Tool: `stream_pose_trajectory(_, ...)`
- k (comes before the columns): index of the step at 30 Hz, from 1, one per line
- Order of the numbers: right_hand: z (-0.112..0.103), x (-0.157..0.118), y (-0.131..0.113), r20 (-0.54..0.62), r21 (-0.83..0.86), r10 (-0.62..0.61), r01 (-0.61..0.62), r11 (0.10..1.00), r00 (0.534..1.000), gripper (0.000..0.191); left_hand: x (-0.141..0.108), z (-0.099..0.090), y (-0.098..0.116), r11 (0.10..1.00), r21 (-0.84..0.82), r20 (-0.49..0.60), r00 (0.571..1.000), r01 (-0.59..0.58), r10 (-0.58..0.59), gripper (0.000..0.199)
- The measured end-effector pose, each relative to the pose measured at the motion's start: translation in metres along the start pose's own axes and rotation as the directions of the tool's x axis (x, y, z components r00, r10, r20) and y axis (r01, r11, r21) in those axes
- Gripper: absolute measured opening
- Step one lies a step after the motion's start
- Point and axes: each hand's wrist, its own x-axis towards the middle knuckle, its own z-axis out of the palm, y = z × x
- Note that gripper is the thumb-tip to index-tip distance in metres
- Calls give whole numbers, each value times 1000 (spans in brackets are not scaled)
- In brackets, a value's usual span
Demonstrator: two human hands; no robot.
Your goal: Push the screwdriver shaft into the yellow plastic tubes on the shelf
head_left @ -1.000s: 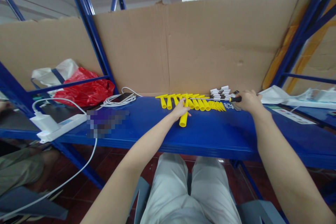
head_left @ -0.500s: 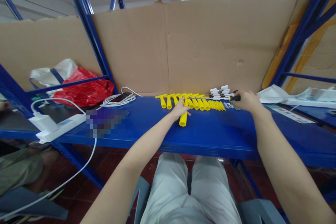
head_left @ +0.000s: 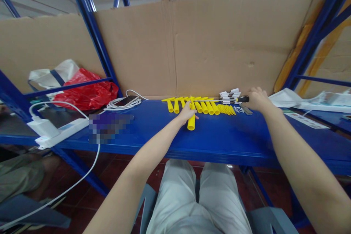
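My left hand (head_left: pixel 187 113) is closed around a yellow T-shaped plastic piece (head_left: pixel 191 123), its tube end pointing toward me. A long screwdriver (head_left: pixel 242 99) with a black handle lies level, its shaft reaching left to the top of that piece; the tip is too small to make out. At the butt of the handle my right hand (head_left: pixel 258 99) is open, its fingers raised and loosened. Several more yellow T-shaped pieces (head_left: pixel 170 106) stand in a row behind my left hand. Small yellow wedge-like parts (head_left: pixel 227 109) and small metal parts (head_left: pixel 241 109) lie right of them.
White parts with black ends (head_left: pixel 229 95) are stacked against the cardboard wall (head_left: pixel 214 47). On the left are a phone (head_left: pixel 127 101) with a coiled white cable (head_left: pixel 116 106), a red bag (head_left: pixel 89 89) and a power strip (head_left: pixel 65 131). A printed sheet (head_left: pixel 307 120) lies right.
My right hand has loosened its hold and slid back on the screwdriver, baring more of the handle. The screwdriver sits slightly further left. My left hand still holds the yellow piece.
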Motion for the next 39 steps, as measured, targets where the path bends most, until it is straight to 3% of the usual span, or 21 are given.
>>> stream_pose_trajectory(3, 5, -1, -3, -12, -68, -43, 42, 997, 999, 33, -1, 0, 2, 1000, -4, -4, 1000, 3, -3, 82)
stream_pose_trajectory(6, 8, -7, -5, -49, -80, -6, 2, 997, 999, 30, -1, 1, 2, 1000, 0, 8, 1000, 12, -12, 81)
stream_pose_trajectory(10, 10, -13, -5, 19, -79, 97, -96, 992, 995, 29, 1, 1, 0, 1000, 8, 12, 1000, 15, -15, 85)
stream_pose_trajectory(18, 13, -16, 0, 82, -27, 115, -113, 993, 990, 34, -3, 1, 2, 1000, 22, 28, 1000, 12, -13, 80)
stream_pose_trajectory(26, 23, -13, 20, 17, -27, -6, 7, 1000, 1000, 25, -2, 2, 2, 1000, 17, 23, 1000, 11, -11, 85)
stream_pose_trajectory(32, 21, -17, 18, 11, 27, 127, -127, 992, 992, 34, -2, 2, 1, 1000, 20, 25, 1000, 8, -8, 85)
stream_pose_trajectory(39, 17, -18, 11, 16, 93, 131, -132, 987, 991, 32, -1, 1, 1, 1000, 22, 28, 1000, 6, -7, 83)
